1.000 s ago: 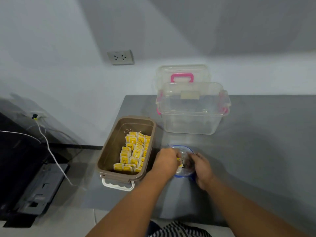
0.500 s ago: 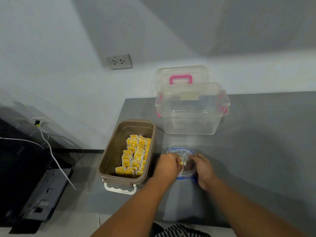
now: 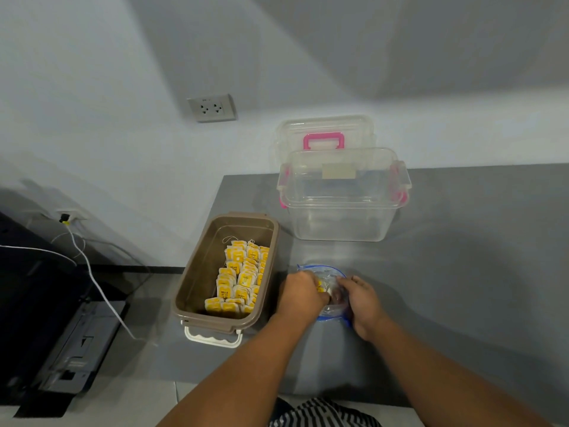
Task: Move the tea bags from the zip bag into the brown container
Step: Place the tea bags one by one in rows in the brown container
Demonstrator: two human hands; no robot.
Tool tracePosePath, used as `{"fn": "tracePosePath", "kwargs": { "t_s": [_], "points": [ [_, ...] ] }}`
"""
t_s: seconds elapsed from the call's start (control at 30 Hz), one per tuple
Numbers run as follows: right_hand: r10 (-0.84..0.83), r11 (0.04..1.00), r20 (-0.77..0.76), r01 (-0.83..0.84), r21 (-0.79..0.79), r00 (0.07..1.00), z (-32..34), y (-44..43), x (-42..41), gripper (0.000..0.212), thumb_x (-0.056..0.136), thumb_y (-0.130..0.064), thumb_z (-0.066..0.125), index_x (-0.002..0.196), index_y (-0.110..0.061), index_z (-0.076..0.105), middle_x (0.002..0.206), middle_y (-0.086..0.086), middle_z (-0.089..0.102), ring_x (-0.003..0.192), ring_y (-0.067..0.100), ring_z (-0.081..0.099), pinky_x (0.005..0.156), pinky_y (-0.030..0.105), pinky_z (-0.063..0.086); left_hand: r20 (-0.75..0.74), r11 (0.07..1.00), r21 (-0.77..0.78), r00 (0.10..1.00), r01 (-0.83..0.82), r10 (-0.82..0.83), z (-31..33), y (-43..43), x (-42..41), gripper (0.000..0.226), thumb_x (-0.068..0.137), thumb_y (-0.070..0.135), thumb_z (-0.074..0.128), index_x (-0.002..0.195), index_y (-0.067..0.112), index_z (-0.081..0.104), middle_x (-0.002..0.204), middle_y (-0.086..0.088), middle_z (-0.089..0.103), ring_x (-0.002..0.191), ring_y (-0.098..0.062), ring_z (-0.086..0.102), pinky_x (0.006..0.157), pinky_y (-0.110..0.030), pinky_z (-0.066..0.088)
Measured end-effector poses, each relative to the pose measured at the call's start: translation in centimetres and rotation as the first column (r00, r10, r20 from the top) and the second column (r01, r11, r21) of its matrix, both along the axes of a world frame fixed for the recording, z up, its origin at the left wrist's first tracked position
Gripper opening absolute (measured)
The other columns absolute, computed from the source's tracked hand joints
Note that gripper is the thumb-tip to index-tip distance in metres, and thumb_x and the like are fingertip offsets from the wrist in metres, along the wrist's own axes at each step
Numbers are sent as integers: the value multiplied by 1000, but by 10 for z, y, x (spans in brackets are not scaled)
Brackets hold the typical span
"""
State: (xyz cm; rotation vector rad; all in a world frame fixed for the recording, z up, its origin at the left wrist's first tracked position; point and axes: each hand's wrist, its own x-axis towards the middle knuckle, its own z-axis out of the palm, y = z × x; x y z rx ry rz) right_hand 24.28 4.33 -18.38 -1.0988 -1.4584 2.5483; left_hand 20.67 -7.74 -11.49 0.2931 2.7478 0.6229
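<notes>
On the bench (image 3: 462, 272), left hand (image 3: 300, 294) pinches a yellow tea bag (image 3: 320, 286) inside the zip bag (image 3: 330, 312); right hand (image 3: 363, 303) grips its rim. The brown container (image 3: 197, 278) holds tags (image 3: 234, 268) reading "RELAX".

Plain white wall (image 3: 92, 87) up top, with a big soft shadow across the upper right. Double socket (image 3: 211, 107) upper middle. At the left a white cable (image 3: 92, 274) trails down. Grey table (image 3: 477, 272) centre-right, pale floor tiles (image 3: 129, 402) bottom left.

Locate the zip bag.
Head view: the zip bag lies on the grey table, just right of the brown container, held between the left hand and right hand.
</notes>
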Motion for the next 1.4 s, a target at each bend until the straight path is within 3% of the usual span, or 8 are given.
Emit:
{"fn": "tracePosePath", "kwargs": {
  "t_s": [0.33,0.47,0.57,0.67,0.83,1.2,1.33,1.4],
  "points": [
    [30,999,12,-30,34,999,0,2,-1,25,97,-4,57,73,-9,53,59,11,58,56,23,55,61,32,51,-47,982,187,998,-24,33,-1,-11,-10,7,88,18,70,84,21,74,82,1,74,75,-13,69,79,-30,57],
    [60,998,20,-60,28,998,1,2,-2,11,97,-5,56,86,-5,57,77,21,60,69,31,59,63,37,53,-68,954,296,995,-51,75,7,-12,-8,13,90,19,69,98,28,64,84,2,71,77,-10,68,69,-25,57],
    [66,997,34,-68,46,997,0,3,-3,9,98,-7,57,89,-4,56,79,21,60,70,31,59,55,33,54,-104,973,232,994,-10,35,12,-13,-9,19,93,15,62,96,31,51,79,0,66,72,-12,64,62,-27,54],
    [59,998,24,-59,12,998,-2,4,-3,14,97,-6,58,84,-6,55,76,20,59,66,28,58,64,38,55,-182,971,240,983,18,27,18,-12,-8,16,94,13,55,87,27,50,70,1,63,63,-15,60,60,-35,54],
    [30,997,6,-30,-65,1000,-2,5,-6,12,94,-1,61,84,-4,55,81,22,59,69,30,58,70,41,52,-217,970,240,976,49,5,27,-10,-10,17,96,15,55,86,30,54,69,3,61,61,-13,58,59,-32,52],
    [39,998,12,-39,-42,999,2,5,-4,18,94,0,59,77,-7,55,62,13,61,52,22,58,55,30,51,41,952,-114,959,284,-281,43,-9,-22,31,92,8,59,115,22,74,117,-3,69,104,-21,67,96,-32,53],
    [49,999,29,-48,-22,998,5,4,-4,16,95,-2,60,79,-6,57,68,18,61,61,28,58,64,37,51,-31,955,-108,959,278,-283,52,-6,-22,22,85,14,69,103,22,78,102,-2,74,91,-18,69,90,-32,55],
    [42,999,50,-41,-18,998,5,4,-5,19,96,-2,57,78,-7,57,66,16,59,58,27,55,58,34,49,-74,964,-60,962,258,-262,61,-6,-23,14,84,19,72,96,21,78,93,-2,75,85,-18,69,85,-32,56]
  ]
}}
